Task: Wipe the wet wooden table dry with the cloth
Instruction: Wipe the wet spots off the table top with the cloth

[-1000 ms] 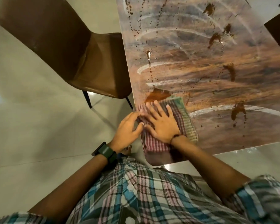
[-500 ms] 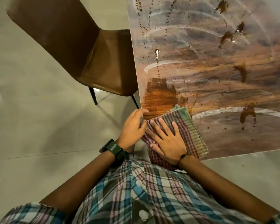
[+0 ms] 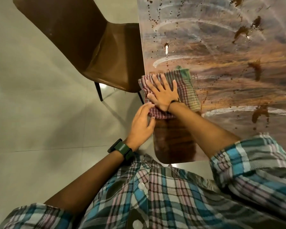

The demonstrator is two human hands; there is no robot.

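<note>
Since a moment ago the checked cloth [image 3: 180, 90] has slid away from the person along the left edge of the wooden desk [image 3: 229, 66], baring a dark clean strip. The right hand [image 3: 162, 93] presses it flat, fingers spread; the left hand [image 3: 141, 124] touches its near corner, fingers relaxed. Brown droplets and pale streaks mark the glossy grain. A brown leather chair [image 3: 92, 47] stands beside it on the pale tiled floor [image 3: 31, 113].

Wooden table [image 3: 229, 76]: top streaked with pale wipe arcs, scattered brown droplets and larger brown puddles toward 1 and 3 o'clock. Checked cloth [image 3: 185, 83] lies flat at its 9 o'clock edge. A darker, clean strip [image 3: 173, 142] runs toward 6 o'clock.
</note>
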